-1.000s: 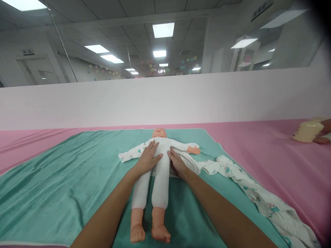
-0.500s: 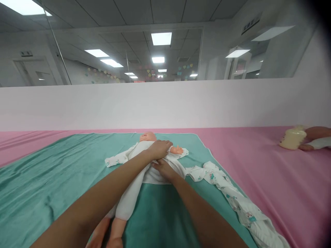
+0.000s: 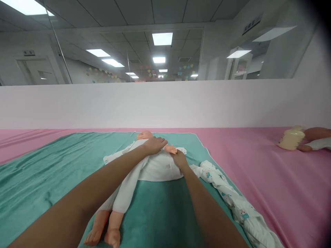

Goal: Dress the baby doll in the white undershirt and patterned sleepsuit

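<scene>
"Teal cloth sheet (image 3: pixel 160 213) is covering the near surface. What's lying there?"
"A white-bodied baby doll (image 3: pixel 126 193) with bare orange-pink feet, tilting sideways beside a white fabric garment (image 3: pixel 156 171)."
"And the hands?"
"The left hand (image 3: pixel 154 145) is resting on its upper body, fingers extended. The right hand (image 3: pixel 180 161) is touching the garment; whether it's gripping, I cannot tell."
"Beyond?"
"A smooth white wall (image 3: pixel 155 105) is standing."

"What colour is the blanket (image 3: pixel 160 213)?"
"Teal, on a pink sheet (image 3: pixel 279 186)."
"And the doll (image 3: pixel 126 193)?"
"White, with pinkish-orange feet (image 3: pixel 113 230)."
"Any pattern?"
"Small teal prints on the white garment (image 3: pixel 224 189) at right."
"The far-right bottle (image 3: pixel 289 138)?"
"Pale yellow."
</scene>
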`<state>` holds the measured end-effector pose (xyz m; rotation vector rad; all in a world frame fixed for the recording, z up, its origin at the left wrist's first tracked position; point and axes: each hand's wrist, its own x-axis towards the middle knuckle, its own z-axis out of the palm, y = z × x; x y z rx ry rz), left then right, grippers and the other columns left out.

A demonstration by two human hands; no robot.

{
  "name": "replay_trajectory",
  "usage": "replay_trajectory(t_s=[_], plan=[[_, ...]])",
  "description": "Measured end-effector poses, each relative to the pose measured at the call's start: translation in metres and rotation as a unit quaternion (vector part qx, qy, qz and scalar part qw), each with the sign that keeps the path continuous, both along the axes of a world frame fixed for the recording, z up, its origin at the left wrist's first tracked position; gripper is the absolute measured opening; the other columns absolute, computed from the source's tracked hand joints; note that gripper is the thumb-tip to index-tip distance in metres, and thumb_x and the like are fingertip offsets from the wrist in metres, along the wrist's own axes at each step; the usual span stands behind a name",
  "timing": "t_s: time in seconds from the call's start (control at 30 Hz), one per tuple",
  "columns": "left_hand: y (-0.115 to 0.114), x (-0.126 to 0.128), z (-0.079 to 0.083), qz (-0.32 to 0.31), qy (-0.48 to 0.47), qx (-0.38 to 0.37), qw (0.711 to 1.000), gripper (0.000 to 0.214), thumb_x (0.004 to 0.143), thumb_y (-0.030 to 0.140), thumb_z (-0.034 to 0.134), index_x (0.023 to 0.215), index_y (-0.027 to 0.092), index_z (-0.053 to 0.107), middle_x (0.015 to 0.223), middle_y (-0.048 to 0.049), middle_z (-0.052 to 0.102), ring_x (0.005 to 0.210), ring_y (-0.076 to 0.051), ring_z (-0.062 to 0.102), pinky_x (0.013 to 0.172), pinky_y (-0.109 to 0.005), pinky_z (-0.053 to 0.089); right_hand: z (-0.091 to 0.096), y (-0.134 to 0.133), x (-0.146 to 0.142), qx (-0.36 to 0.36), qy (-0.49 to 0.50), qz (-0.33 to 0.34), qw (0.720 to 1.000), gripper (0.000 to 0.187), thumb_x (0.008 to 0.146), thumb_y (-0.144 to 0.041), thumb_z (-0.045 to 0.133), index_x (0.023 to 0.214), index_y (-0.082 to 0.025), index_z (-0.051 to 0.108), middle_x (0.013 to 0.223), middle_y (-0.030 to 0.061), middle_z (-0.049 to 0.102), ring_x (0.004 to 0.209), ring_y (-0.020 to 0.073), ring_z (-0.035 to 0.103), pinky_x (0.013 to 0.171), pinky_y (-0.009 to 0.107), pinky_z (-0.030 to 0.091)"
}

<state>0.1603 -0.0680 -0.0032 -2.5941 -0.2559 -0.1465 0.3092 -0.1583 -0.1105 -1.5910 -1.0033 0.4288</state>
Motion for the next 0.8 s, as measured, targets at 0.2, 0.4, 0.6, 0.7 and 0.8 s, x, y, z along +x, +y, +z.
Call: replay_trajectory(t_s=[0.2,0.4,0.6,0.7,0.8], plan=[[-0.003,-0.007,-0.003,0.07,-0.053,0.073,0.993,0.025,0.078,0.007,0.044,0.1,0.016,0.05,0.094,-0.0104,0.057,0.087,-0.025,0.052,0.07,-0.037,0.04,0.008,0.0,0.007,0.163,0.298,0.014,0.94,0.029,0.062,-0.042,0.063,0.067,-0.02,0.046,0.058,-0.0025,0.056,0.058,0.0152,0.057,0.057,0.028,0.047],[-0.004,0.004,-0.016,0.131,-0.04,0.088,0.987,0.024,0.077,0.008,0.049,0.099,0.015,0.057,0.095,-0.0143,0.059,0.09,-0.029,0.052,0.076,-0.045,0.038,0.018,-0.008,0.012,0.234,0.424,0.022,0.874,0.026,0.059,-0.028,0.064,0.062,-0.022,0.039,0.052,-0.0066,0.051,0.054,0.0125,0.055,0.056,0.025,0.049],[-0.001,0.022,-0.029,0.201,-0.091,-0.017,0.975,0.021,0.078,0.011,0.049,0.095,0.012,0.06,0.098,-0.0192,0.06,0.1,-0.034,0.049,0.087,-0.057,0.029,0.028,-0.016,0.001,0.237,0.428,0.138,0.861,0.026,0.067,-0.039,0.063,0.078,-0.02,0.049,0.073,0.0023,0.063,0.073,0.0208,0.063,0.063,0.032,0.051],[-0.008,0.031,-0.039,0.192,-0.117,-0.059,0.973,0.022,0.078,0.016,0.049,0.098,0.011,0.058,0.098,-0.0183,0.06,0.098,-0.032,0.051,0.088,-0.055,0.031,0.034,-0.02,-0.014,0.222,0.356,0.163,0.893,0.032,0.073,-0.046,0.057,0.09,-0.019,0.052,0.084,0.0072,0.065,0.083,0.0245,0.063,0.066,0.035,0.051],[-0.015,0.038,-0.049,0.15,-0.156,-0.133,0.967,0.036,0.077,0.02,0.051,0.112,0.013,0.05,0.116,-0.0174,0.052,0.104,-0.029,0.049,0.088,-0.047,0.036,0.04,-0.025,-0.028,0.226,0.316,0.21,0.897,0.036,0.075,-0.045,0.056,0.101,-0.02,0.052,0.091,0.0069,0.065,0.087,0.0236,0.062,0.07,0.035,0.051]])
